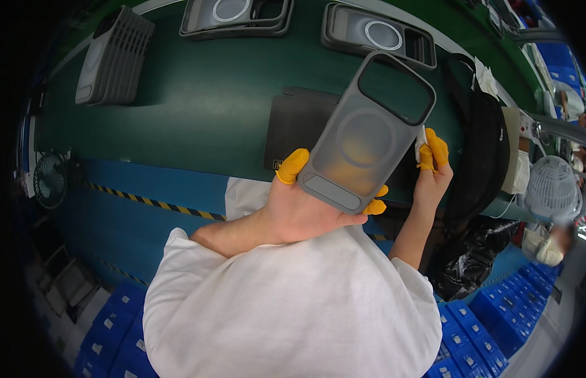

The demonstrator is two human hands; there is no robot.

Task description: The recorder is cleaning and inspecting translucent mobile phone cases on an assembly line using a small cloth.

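My left hand [299, 208], with yellow finger cots on its fingertips, holds a grey phone case [350, 157] from beneath and by its lower edges. The case is tilted, with a translucent back, a faint ring, a large camera opening at its upper end and an oblong plate near the bottom. At the case's right edge, my right hand [435, 165] pinches a small white cloth [421, 142] between fingers in yellow cots. Whether the cloth touches the case, I cannot tell. Behind the case, a flat dark pad [296, 126] lies partly covered on the green table [179, 101].
Stacked grey cases [113, 63] stand at far left. More cases lie at the back, in one pile [233, 19] and another pile [381, 38]. On the right are a black bag [485, 151], a white fan [551, 186] and a black plastic sack [472, 258]. Blue bins [507, 309] line the floor.
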